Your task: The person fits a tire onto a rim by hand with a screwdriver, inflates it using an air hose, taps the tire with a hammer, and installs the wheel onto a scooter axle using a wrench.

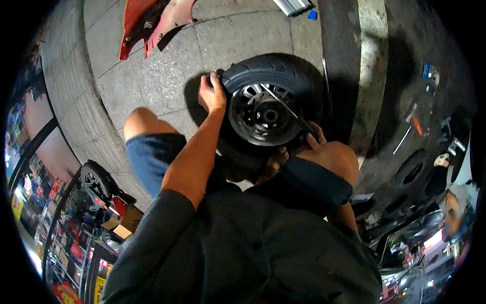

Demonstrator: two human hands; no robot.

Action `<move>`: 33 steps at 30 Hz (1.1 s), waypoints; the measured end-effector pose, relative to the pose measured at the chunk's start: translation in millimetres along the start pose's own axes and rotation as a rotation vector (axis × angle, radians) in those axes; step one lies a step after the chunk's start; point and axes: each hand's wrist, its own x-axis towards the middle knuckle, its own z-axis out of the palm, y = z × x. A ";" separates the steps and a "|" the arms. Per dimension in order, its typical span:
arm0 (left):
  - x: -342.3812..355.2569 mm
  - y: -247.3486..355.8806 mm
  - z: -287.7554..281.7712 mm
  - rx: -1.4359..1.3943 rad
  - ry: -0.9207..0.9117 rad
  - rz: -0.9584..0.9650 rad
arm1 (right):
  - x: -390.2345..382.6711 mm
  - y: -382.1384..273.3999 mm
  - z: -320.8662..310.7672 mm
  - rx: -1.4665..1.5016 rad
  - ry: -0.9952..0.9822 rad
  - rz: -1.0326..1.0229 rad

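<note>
On the pavement before my knees lies the tyre [273, 76] on its wheel. My left hand [211, 93] curls over its left edge, arm outstretched. My right hand [313, 136] clasps a metal bar [281, 104] laid across the rim.

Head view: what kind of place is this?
Probably a street-side scooter repair spot: a scooter wheel lies on stone paving, with red body panels and scattered hand tools nearby.
</note>
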 end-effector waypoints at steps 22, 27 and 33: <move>-1.3 -0.4 14.2 -0.047 0.101 0.110 | -28.5 -80.5 183.1 0.920 -0.103 0.648; 5.8 -15.1 29.8 0.075 0.156 0.170 | -9.3 -96.7 231.5 1.228 -0.049 0.590; 4.4 8.1 27.8 0.171 0.019 0.100 | 102.9 -183.2 257.2 1.558 -0.035 0.323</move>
